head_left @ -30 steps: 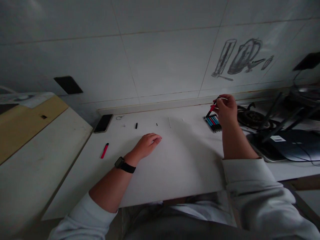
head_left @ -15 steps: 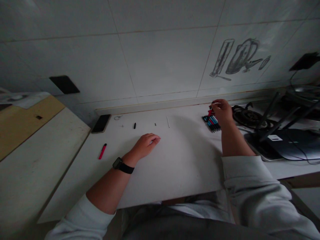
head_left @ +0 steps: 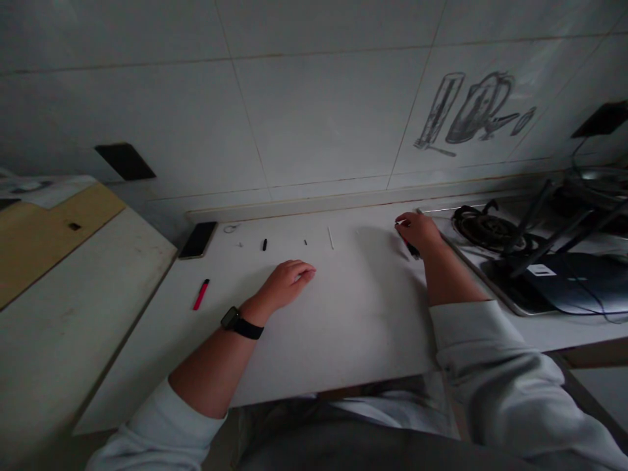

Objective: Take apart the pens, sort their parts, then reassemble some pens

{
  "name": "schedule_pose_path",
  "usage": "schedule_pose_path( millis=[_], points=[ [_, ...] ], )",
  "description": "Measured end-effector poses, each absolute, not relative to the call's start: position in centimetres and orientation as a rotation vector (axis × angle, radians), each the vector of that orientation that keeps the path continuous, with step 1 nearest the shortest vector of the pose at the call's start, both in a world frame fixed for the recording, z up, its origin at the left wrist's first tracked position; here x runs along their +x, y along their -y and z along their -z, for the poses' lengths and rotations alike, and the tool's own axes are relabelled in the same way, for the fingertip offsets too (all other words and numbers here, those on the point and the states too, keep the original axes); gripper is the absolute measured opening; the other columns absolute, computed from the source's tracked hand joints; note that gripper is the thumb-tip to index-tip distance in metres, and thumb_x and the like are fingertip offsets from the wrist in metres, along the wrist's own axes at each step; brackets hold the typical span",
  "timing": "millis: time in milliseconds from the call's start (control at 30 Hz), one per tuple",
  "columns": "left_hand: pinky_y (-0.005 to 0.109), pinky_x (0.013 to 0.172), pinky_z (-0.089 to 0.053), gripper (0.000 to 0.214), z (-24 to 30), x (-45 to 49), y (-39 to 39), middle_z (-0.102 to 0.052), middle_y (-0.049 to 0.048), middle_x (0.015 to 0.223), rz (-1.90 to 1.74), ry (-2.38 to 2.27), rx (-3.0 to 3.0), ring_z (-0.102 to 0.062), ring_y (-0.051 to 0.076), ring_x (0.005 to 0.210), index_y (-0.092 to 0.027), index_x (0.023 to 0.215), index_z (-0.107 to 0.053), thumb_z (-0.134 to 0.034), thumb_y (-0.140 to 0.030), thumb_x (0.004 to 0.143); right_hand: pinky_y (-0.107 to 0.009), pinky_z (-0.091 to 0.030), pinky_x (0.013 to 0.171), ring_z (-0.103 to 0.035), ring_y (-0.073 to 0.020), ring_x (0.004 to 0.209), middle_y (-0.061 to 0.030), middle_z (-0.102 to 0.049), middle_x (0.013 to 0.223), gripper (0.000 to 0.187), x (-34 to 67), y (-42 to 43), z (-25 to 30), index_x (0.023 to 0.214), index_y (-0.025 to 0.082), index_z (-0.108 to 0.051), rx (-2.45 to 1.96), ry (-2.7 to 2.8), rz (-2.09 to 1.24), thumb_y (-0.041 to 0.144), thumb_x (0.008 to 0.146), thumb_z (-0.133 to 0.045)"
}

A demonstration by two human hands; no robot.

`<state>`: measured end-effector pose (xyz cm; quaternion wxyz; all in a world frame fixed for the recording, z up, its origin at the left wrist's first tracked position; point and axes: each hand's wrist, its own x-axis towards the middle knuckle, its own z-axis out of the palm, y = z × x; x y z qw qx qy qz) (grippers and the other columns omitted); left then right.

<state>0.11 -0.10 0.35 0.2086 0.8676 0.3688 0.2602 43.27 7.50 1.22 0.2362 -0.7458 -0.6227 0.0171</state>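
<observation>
Right hand [head_left: 416, 231] lies at the far right of the white worktop [head_left: 343, 327], just short of the black gas burner [head_left: 485, 226]. Its fingers curl down over a thin red-and-black pen-like piece [head_left: 411, 248], only the end of which shows under the palm. Cannot tell whether they pinch it or merely cover it.

Left hand [head_left: 289, 280], with a black wristwatch [head_left: 236, 322], rests flat mid-worktop, fingers loose and released, holding nothing.

Scattered along the back edge, well apart from each other:
- black phone [head_left: 197, 240]
- small black cap [head_left: 264, 244]
- thin white stick [head_left: 330, 238]

A red pen [head_left: 201, 294] lies alone to the left.

Judgement: the piece looks light, stiff and smooth-barrelled. It is likely to roll on the bare surface and slip if taken at the tip. Best held mid-barrel between the thumb and two fingers.
</observation>
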Motion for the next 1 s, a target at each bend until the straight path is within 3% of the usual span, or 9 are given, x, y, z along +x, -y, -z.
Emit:
schedule_pose_path(
  millis=[367, 733, 1000],
  points=[
    [0.041, 0.097, -0.051, 0.029, -0.5, 0.1, 0.2, -0.075, 0.0053, 0.108, -0.720, -1.024, 2.417, -0.067, 0.021, 0.104, -0.024, 0.110, -0.072, -0.049, -0.041, 0.104, -0.037, -0.052, 0.086, -0.070, -0.0268, 0.097, -0.0118, -0.077, 0.108, 0.029, 43.5, -7.9, -0.1, 0.107, 0.022, -0.079, -2.214, 1.812, 0.095, 0.029, 0.085, -0.063],
    [0.040, 0.097, -0.052, 0.026, -0.3, 0.2, 0.1, -0.075, 0.0055, 0.108, -0.711, -1.020, 2.429, -0.067, 0.021, 0.104, -0.023, 0.109, -0.072, -0.051, -0.038, 0.103, -0.040, -0.053, 0.086, -0.071, -0.0322, 0.099, -0.0136, -0.077, 0.105, 0.023, 43.4, -7.8, -0.1, 0.101, 0.022, -0.080, -2.214, 1.773, 0.036, 0.028, 0.083, -0.066],
    [0.040, 0.095, -0.051, 0.022, -0.2, 0.1, 0.0, -0.075, 0.0049, 0.106, -0.705, -1.021, 2.446, -0.066, 0.021, 0.101, -0.022, 0.108, -0.073, -0.055, -0.033, 0.102, -0.039, -0.051, 0.088, -0.068, -0.0289, 0.097, -0.0128, -0.076, 0.104, 0.027, 43.2, -7.3, -1.6, 0.103, 0.020, -0.077, -2.028, 1.523, 0.180, 0.034, 0.090, -0.058]
  ],
)
